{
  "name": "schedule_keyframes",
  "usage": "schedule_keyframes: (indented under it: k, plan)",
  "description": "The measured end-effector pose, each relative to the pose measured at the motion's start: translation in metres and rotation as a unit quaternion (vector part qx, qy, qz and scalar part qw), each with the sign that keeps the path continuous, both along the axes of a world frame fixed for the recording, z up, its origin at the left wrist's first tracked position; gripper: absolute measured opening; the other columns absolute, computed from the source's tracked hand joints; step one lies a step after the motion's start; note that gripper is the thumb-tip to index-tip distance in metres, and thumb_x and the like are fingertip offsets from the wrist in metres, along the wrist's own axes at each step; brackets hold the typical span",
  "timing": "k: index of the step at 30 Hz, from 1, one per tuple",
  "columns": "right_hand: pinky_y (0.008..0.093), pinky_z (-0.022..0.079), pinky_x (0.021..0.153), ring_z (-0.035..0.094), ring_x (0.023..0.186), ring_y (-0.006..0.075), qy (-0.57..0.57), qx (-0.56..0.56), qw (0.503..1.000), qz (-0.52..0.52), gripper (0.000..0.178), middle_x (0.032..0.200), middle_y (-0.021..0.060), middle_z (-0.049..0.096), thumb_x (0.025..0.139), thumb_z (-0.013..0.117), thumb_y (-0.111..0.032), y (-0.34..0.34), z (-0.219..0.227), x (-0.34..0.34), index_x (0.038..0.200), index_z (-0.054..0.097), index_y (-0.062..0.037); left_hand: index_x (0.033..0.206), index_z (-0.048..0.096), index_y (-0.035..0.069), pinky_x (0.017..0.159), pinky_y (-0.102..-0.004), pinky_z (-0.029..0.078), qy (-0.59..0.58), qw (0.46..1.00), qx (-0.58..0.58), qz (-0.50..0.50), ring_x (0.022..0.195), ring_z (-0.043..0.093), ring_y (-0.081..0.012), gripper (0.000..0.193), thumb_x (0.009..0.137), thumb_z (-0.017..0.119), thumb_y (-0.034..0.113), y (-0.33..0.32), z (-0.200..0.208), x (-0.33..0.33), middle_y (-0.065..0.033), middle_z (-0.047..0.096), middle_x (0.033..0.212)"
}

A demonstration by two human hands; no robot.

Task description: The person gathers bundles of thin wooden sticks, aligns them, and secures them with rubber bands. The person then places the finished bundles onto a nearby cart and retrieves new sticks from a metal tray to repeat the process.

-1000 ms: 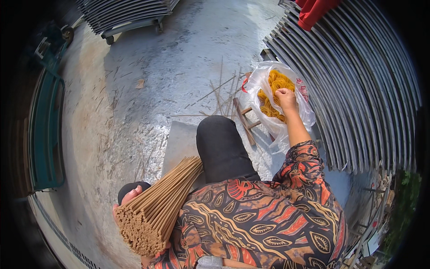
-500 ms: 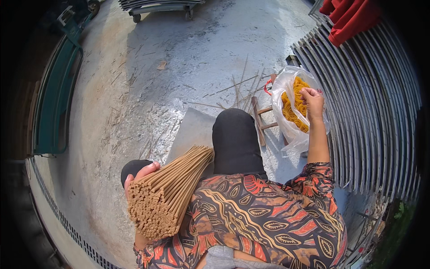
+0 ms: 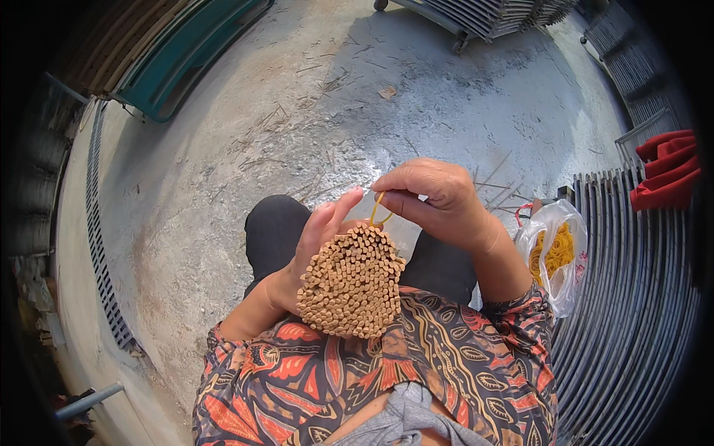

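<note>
A thick bundle of brown incense sticks [image 3: 352, 286] is in front of my body, its packed ends facing up at me. My left hand [image 3: 312, 241] is wrapped round its left and far side, with fingertips showing above the far edge. In my right hand [image 3: 440, 199], pinched between thumb and index finger, is a yellow rubber band [image 3: 375, 211]. The band is stretched a little at the bundle's far edge, near my left fingers. Whether it loops round any sticks is hidden.
To my right, a clear plastic bag [image 3: 563, 296] holds many yellow rubber bands [image 3: 555, 254]. Beside it stand stacked grey racks [image 3: 621, 297] with a red cloth [image 3: 666, 167] on top. A wheeled cart [image 3: 476, 18] is at the far side, a green frame [image 3: 160, 93] at far left. Loose sticks litter the floor.
My right hand has left the bag and come over to the bundle with a yellow rubber band. The bundle has moved right and now points more upright. The view has turned left.
</note>
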State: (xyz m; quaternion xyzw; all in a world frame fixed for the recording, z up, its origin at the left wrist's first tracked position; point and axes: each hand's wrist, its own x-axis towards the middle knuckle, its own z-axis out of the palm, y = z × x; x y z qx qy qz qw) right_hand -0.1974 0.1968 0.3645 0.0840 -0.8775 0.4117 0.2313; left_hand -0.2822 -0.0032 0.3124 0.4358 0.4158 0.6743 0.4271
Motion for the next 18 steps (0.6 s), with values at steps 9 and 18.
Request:
schedule_keyframes:
  k: [9, 18]
  plan:
    - [0.0278, 0.048, 0.061, 0.062, 0.07, 0.019, 0.029, 0.003, 0.999, -0.02, 0.013, 0.078, 0.0081, 0.065, 0.075, 0.068, -0.002, -0.011, -0.014, -0.029, 0.088, 0.066, -0.0028, 0.132, 0.033, 0.002, 0.102, -0.0385, 0.031, 0.123, 0.992, 0.035, -0.015, 0.12, 0.037, -0.0286, 0.098, 0.053, 0.08, 0.036, -0.005, -0.017, -0.013, -0.0156, 0.035, 0.126]
    - [0.0374, 0.042, 0.077, 0.052, 0.079, 0.0203, -0.032, -0.658, 0.697, 0.282, 0.012, 0.076, 0.0052, 0.058, 0.073, 0.054, 0.0, 0.009, -0.043, 0.001, 0.08, 0.064, -0.0048, 0.129, 0.038, 0.0, 0.1, -0.0346, 0.033, 0.222, 0.974, 0.029, 0.019, 0.117, 0.037, -0.0274, 0.104, 0.045, 0.089, 0.034, -0.004, -0.009, -0.022, -0.0142, 0.035, 0.12]
